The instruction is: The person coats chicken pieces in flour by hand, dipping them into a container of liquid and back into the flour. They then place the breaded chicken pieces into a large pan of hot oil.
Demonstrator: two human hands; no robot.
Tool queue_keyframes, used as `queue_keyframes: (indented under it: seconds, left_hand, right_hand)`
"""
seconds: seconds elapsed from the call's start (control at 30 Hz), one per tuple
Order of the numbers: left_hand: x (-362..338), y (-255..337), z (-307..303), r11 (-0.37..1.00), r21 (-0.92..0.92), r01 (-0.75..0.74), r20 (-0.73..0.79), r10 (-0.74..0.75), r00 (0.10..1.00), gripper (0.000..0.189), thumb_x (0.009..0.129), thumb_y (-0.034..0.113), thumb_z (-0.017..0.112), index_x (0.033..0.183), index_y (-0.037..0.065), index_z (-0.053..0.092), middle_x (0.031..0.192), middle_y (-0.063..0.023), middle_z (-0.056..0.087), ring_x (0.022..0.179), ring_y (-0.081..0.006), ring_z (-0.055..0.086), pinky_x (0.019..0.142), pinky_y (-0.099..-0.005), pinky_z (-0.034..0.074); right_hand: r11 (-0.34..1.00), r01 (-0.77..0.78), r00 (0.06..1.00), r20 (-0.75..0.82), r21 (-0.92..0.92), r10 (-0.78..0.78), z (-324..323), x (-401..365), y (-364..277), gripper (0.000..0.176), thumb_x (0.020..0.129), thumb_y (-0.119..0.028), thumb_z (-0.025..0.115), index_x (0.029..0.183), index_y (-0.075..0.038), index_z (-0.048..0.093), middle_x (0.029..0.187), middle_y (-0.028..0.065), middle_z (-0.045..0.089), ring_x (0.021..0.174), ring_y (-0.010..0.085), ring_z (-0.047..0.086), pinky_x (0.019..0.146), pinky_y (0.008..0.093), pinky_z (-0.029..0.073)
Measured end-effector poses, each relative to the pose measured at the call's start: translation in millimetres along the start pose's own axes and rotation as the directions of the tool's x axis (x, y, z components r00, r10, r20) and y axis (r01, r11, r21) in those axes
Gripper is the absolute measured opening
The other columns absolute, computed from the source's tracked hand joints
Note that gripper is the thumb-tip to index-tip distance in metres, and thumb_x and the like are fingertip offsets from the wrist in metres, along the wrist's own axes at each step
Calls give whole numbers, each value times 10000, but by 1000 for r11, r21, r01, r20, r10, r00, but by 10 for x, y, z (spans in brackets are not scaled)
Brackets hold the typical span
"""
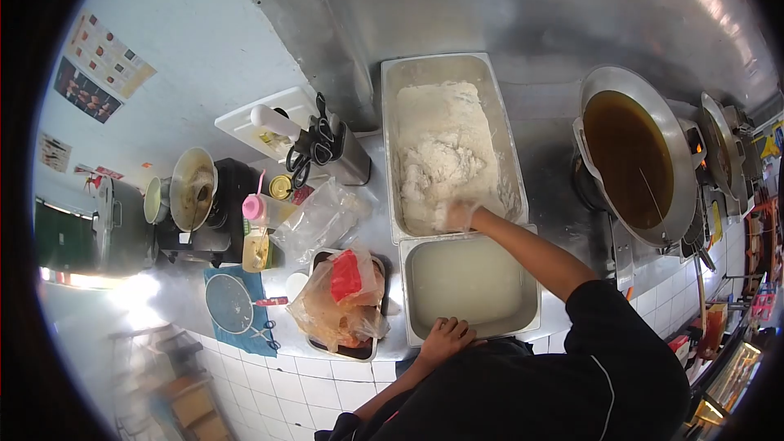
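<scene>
My right hand [462,215], in what looks like a clear glove, is at the near end of a deep metal pan [392,139] of white flour. It is smeared by motion, and its fingers do not show clearly. Lumpy, flour-coated pieces [445,165] lie heaped in the middle of the flour. Directly in front of my body stands a second metal pan [531,298] with cloudy whitish liquid [465,282]. My left hand [445,339] rests on this pan's near rim, fingers slightly bent and apart, with nothing visible in them.
To the right, a large wok [600,82] of brown oil [627,159] sits on a burner. On the left are a tray with plastic-bagged food [339,302], a pink-capped bottle [255,208], a strainer [229,304], scissors [265,333] and a metal holder [349,155] of utensils.
</scene>
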State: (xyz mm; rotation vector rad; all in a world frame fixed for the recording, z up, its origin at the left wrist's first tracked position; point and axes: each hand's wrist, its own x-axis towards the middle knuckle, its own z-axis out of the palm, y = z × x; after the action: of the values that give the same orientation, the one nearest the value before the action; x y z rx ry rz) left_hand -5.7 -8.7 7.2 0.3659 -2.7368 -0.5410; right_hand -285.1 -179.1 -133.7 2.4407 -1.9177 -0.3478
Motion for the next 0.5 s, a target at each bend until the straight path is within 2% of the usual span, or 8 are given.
queue_keyframes:
  seconds: [0.07,0.1,0.13,0.2,0.3,0.4,0.43,0.5]
  left_hand:
    - [-13,-5,31,1000,18,11,8,-11,1000,334,892,493,686,858,168,619,877,1,552,837,-181,569,742,-352,447]
    - [22,-9,45,1000,20,8,-13,-7,1000,337,889,496,689,853,169,616,876,0,551,833,-180,568,739,-350,446]
    - [18,-1,27,1000,22,5,-24,-4,1000,341,886,499,691,848,170,613,875,-1,550,829,-179,567,737,-348,446]
    - [1,-22,49,1000,19,-1,-38,1,999,343,884,501,694,845,172,608,874,-2,547,825,-178,565,734,-345,447]
    - [-42,-55,101,1000,11,-12,-40,12,999,335,888,496,690,858,173,602,877,-3,539,826,-177,564,731,-345,449]
    - [-34,-71,47,1000,11,-26,-23,26,999,307,904,475,672,889,177,599,887,-2,533,839,-177,564,736,-348,453]
    - [-36,-66,25,1000,3,-22,-4,22,1000,286,912,458,662,907,179,599,895,-2,531,848,-175,565,742,-348,454]
    - [-49,-80,36,1000,12,-29,22,29,999,234,922,411,644,945,185,593,914,-2,529,871,-171,566,753,-347,454]
  right_hand:
    - [993,-85,991,-114,-87,74,655,-216,216,291,843,-355,645,1060,-173,706,887,179,705,866,344,693,752,526,533]
    - [994,51,991,119,100,-62,226,-275,510,314,843,-368,643,1088,-177,688,900,177,704,881,336,692,767,510,533]
    - [960,103,953,250,261,-170,-155,-252,757,339,844,-381,642,1116,-180,670,914,174,704,896,328,691,781,495,533]
    - [905,82,922,312,417,-227,-652,-146,1135,393,845,-407,638,1172,-187,634,942,170,702,926,313,690,811,464,534]
    - [923,-6,973,214,386,-83,-615,378,1698,415,889,-362,572,1237,-138,596,1009,200,680,989,336,673,837,494,528]
    - [997,-80,990,121,15,77,648,1402,2376,413,952,-274,476,1294,-59,566,1088,249,647,1061,382,648,855,563,519]
    - [986,-120,992,61,117,113,433,1453,2260,424,938,-292,501,1283,-54,572,1102,242,650,1052,368,651,868,541,516]
    - [934,-35,974,-199,356,112,221,1430,1799,452,910,-328,551,1260,-43,584,1131,228,655,1034,339,656,893,499,511]
